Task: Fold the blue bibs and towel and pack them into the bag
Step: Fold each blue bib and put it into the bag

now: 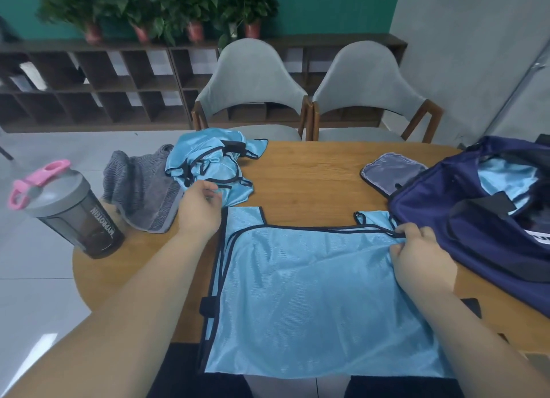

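Observation:
A light blue bib (300,293) with dark trim lies spread flat on the wooden table (309,171) in front of me, its lower edge hanging over the near side. My right hand (419,257) pinches its upper right shoulder strap beside the navy bag (464,219). My left hand (199,210) hovers at the bib's upper left corner, fingers loosely curled; whether it holds fabric is unclear. A crumpled pile of blue bibs (211,162) sits at the far left, next to a grey towel (143,192). Blue fabric shows inside the open bag.
A dark shaker bottle (74,213) with a grey lid and pink loop stands near the table's left edge. The bag's unzipped flap (393,171) lies on the table. Two grey chairs (253,94) stand behind the table. A dark phone (473,305) lies at the right.

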Demonstrator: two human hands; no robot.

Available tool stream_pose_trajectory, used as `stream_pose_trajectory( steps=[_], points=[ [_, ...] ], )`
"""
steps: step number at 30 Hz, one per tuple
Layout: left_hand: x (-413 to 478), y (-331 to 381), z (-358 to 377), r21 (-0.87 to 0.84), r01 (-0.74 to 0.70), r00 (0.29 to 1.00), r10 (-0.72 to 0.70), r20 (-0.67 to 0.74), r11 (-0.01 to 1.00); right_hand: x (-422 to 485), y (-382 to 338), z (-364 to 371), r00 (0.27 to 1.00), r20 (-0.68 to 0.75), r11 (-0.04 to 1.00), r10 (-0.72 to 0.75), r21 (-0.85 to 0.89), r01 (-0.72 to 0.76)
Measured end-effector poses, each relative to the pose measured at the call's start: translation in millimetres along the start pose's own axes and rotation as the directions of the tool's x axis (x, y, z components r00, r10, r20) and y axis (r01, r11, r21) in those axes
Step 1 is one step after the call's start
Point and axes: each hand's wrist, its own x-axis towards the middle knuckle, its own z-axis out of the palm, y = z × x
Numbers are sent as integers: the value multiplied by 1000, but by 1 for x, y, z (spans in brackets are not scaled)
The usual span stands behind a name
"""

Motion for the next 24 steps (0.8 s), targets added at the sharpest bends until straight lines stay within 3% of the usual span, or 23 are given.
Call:
stream_pose_trajectory(
  steps=[2, 5, 9, 12, 15, 18, 21, 24],
  points=[
    [-17, 7, 3, 121, -153, 986, 142, 92, 981, 0, 0, 0, 1000, -6, 1000, -5, 5, 5],
    [-50, 15, 14, 234, -411, 881, 317, 352, 881, 0, 0, 1, 1000, -11, 1000, -7, 14, 7],
    [-69, 4, 24, 417, -602, 791, 439, 426, 681, -1, 1, 0, 1000, -10, 1000, -14, 11, 14],
    [-70, -4, 24, 489, -577, 814, 414, 407, 654, -2, 1, 0, 1000, -6, 1000, -18, 21, 18],
    [-66, -1, 18, 458, -477, 862, 296, 412, 750, -2, 3, -3, 1000, -11, 997, -5, 73, 5],
    [-61, 1, 7, 388, -379, 879, 197, 434, 840, 1, 8, -6, 999, -31, 966, 26, 259, -17],
    [-54, 2, -4, 366, -322, 864, 113, 490, 873, 10, 16, -8, 996, -38, 884, 75, 464, -49],
    [-50, 6, -11, 407, -295, 830, 21, 558, 864, 17, 21, -11, 995, 7, 825, 102, 558, -88]
  ],
)
